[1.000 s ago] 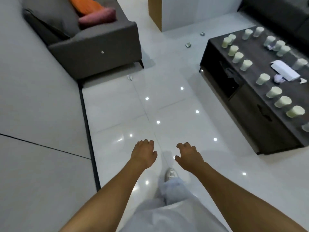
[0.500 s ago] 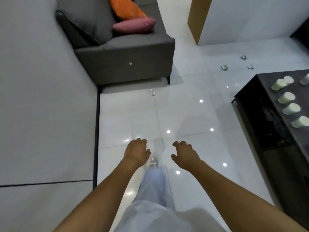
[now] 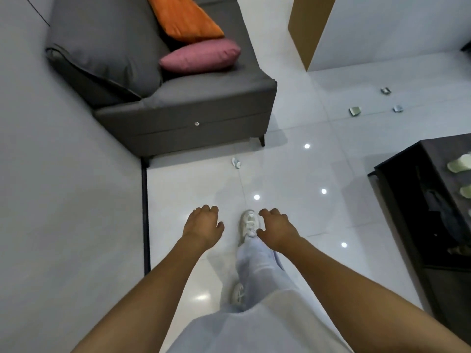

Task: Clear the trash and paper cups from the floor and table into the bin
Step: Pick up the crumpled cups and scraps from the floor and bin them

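Dark table [image 3: 407,159] and paper cups [image 3: 460,165] cut off at right edge

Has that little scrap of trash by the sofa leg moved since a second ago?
No. The scrap lies in the same spot just off the sofa's front leg; only the camera has swung and come closer.

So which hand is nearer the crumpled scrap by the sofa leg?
Left, marginally. The left hand sits below the scrap and slightly left of it; the right hand is below and further right. Both are empty and well short of it.
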`<state>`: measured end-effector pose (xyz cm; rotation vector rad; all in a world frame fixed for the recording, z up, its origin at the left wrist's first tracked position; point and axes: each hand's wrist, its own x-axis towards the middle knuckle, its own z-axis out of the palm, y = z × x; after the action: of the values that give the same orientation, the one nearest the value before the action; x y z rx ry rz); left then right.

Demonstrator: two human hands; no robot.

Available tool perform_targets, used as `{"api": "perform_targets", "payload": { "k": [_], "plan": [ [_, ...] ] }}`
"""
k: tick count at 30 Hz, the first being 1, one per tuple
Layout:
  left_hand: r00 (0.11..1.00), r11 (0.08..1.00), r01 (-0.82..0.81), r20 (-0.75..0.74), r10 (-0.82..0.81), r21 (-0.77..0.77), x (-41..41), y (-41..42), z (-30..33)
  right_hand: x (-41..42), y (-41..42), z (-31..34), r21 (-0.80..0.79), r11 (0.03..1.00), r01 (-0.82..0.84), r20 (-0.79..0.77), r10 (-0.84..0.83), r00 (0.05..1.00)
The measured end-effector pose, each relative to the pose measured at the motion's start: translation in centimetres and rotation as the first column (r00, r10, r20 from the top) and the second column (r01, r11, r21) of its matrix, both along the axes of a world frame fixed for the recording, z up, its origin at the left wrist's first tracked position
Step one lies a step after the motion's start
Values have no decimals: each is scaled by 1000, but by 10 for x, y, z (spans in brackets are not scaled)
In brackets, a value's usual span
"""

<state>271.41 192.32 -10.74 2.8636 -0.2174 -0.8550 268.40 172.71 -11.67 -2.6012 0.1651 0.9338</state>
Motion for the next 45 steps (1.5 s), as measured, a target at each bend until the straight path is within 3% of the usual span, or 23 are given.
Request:
{"api": "perform_targets", "payload": {
  "k": [13,23,29,35,45],
  "plan": [
    [999,1000,2,-38,-2,0,267,-6,-20,268,-4,-27,32,990,137,-19,-136,991],
    [959,972,231,-180,-221,35,399,27,-84,358,32,-88,43,894,447,-132,-438,889],
    [943,961,277,-192,-271,8,447,34,-127,386,41,-136,22,824,566,-197,-552,811],
    [904,946,324,-286,-318,-26,460,14,-228,416,22,-248,37,747,663,-209,-643,736],
    [873,914,404,-288,-393,-22,497,-6,-469,435,0,-508,1,729,685,-192,-672,715]
  ]
}}
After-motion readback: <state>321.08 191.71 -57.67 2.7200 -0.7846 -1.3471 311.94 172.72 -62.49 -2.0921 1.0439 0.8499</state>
